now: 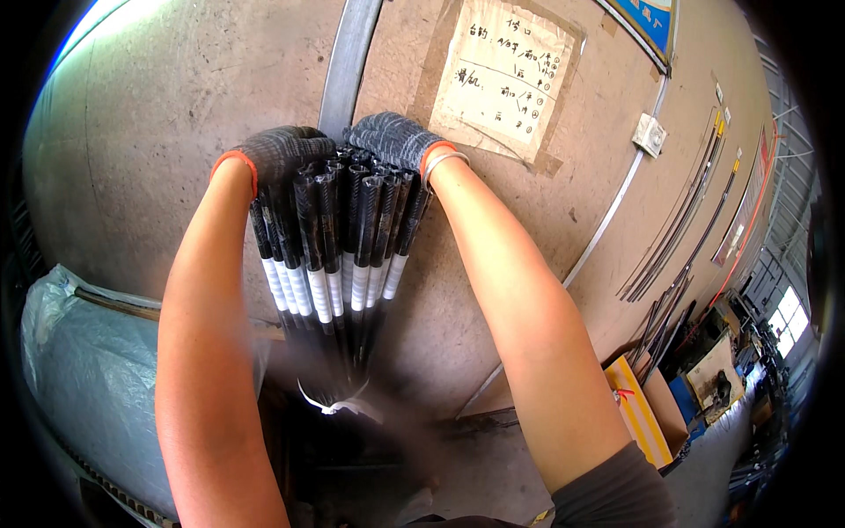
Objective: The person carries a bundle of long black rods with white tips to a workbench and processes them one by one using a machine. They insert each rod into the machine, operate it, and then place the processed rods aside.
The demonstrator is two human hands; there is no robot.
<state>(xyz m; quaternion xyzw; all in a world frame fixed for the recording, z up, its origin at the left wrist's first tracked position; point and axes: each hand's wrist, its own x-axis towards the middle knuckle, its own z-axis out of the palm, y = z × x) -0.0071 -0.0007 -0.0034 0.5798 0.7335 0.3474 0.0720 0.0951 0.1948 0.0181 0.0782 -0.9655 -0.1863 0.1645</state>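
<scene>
A bundle of long black tubes (365,211) stands upright against the wall, its open ends at the top and a white band (319,295) round each tube. Both my hands wear dark grey knit gloves with orange cuffs. Fingers of my left hand (283,154) curl over the top of the bundle on its left side. My right hand (394,141) is closed over the far right side of the same tube ends; its fingertips are partly hidden. Lower down, a white tie (333,407) goes round the bundle, where the tubes fade into shadow.
Behind the bundle rises a brown panel wall (202,97) with a metal strip and a taped handwritten sheet (497,75). Left stands something wrapped in clear plastic (97,361). At right are an open cardboard box (642,409), thin rods (678,211) along the wall and a wall switch (650,135).
</scene>
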